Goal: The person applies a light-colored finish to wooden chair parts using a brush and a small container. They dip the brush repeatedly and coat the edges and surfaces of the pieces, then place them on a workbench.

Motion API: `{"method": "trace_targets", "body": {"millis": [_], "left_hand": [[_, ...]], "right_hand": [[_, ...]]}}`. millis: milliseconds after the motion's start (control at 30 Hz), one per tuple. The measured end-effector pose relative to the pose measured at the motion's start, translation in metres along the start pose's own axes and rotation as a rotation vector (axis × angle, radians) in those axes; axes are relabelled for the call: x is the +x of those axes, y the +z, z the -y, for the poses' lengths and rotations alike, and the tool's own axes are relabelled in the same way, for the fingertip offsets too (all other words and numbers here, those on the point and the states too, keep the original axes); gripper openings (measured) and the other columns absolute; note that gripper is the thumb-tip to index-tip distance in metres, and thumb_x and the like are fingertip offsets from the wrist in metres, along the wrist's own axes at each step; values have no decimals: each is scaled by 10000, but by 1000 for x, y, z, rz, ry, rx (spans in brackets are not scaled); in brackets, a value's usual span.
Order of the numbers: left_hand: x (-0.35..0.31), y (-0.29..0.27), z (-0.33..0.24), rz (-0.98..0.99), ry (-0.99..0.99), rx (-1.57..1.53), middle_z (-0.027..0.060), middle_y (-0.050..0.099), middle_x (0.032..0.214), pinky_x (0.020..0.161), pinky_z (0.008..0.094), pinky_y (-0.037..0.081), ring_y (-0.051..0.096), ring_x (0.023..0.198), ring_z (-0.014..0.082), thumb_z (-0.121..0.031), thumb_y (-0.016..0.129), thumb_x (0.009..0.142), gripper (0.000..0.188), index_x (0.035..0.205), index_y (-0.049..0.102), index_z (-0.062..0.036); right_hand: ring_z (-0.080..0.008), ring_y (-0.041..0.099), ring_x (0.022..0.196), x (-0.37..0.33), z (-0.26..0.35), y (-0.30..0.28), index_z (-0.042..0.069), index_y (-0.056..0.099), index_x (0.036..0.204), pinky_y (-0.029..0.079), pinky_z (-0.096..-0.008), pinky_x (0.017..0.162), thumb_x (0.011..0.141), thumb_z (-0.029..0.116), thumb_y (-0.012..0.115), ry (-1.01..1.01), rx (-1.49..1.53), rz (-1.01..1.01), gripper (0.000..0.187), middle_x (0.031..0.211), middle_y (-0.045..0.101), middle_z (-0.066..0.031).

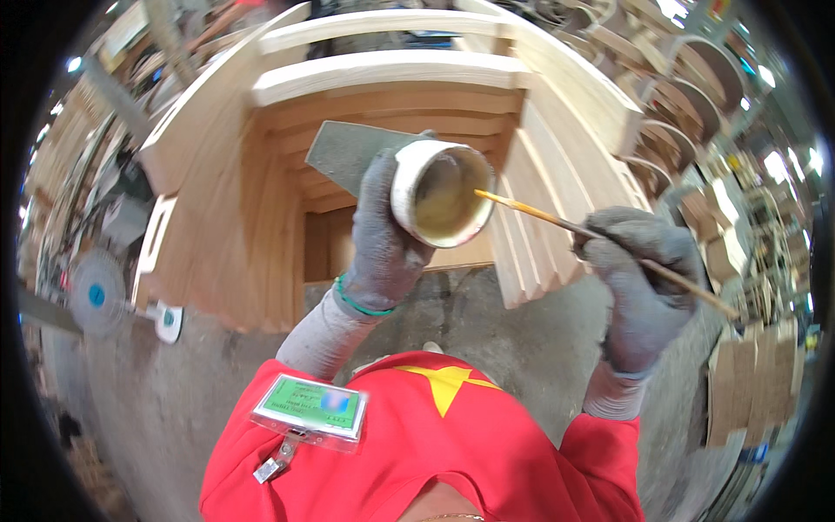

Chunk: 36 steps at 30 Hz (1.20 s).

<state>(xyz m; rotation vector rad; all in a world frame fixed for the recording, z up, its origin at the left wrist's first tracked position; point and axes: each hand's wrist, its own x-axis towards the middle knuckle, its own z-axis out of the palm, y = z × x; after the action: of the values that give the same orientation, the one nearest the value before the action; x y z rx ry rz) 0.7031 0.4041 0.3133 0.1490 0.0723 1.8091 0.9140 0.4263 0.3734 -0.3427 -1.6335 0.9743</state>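
My left hand [383, 230], in a grey glove, is closed around a white cup [405, 204] tilted so its mouth faces me. Inside lies a yellowish paste or liquid [444, 209]. A flat grey sheet [355, 155], perhaps sandpaper, sticks out behind the cup, apparently held by the same hand. My gloved right hand [644, 270] pinches a thin wooden stick [531, 210], whose yellow-coated tip is at the cup's mouth. Beyond both hands stand pale wooden frames with curved slats [391, 76].
Wooden side panels [209, 209] rise to the left, with slatted ones [565, 165] to the right. A fan [97, 294] stands at far left. Curved wooden pieces [678, 113] are stacked at far right, above a cardboard piece [755, 383]. Grey concrete floor [522, 348] shows below.
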Motion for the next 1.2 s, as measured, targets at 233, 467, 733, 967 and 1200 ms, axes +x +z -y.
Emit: {"method": "trace_targets", "body": {"millis": [233,467,733,967,1200], "left_hand": [[-26,-18,-18,250,583,460,244,434,1311,1032,410,346,469,1199,316,-291,534,861,605,1345,293,-18],[-22,-33,-39,174,1037,788,272,439,1299,1059,404,310,448,1218,323,-464,357,902,650,1355,313,0],[-31,-22,-29,191,888,714,284,341,1373,1078,430,277,378,1271,338,-513,333,900,685,1388,275,-35],[-38,-29,-30,85,916,827,274,337,1382,1083,427,261,364,1281,337,-495,347,897,676,1394,266,-44],[-50,-38,-43,-5,986,883,240,331,1402,1092,422,240,353,1292,323,-464,349,907,646,1403,255,-60]], "right_hand": [[-140,594,878,-14,-49,61,2,578,905,504,-244,719,794,-103,621,137,133,70,158,993,628,-147],[-347,624,862,-38,-34,63,-27,599,969,488,-497,841,688,-30,645,-326,-112,580,285,960,605,-239],[-282,629,847,-55,-46,73,-1,598,882,520,-360,726,743,-73,637,60,342,120,162,970,615,-236],[-310,631,955,-60,-46,65,17,573,974,516,-354,770,769,-76,644,81,276,218,236,1043,614,-253],[-331,654,816,-44,-24,80,-17,531,902,551,-398,699,779,-45,620,64,481,156,154,931,611,-278]]}}
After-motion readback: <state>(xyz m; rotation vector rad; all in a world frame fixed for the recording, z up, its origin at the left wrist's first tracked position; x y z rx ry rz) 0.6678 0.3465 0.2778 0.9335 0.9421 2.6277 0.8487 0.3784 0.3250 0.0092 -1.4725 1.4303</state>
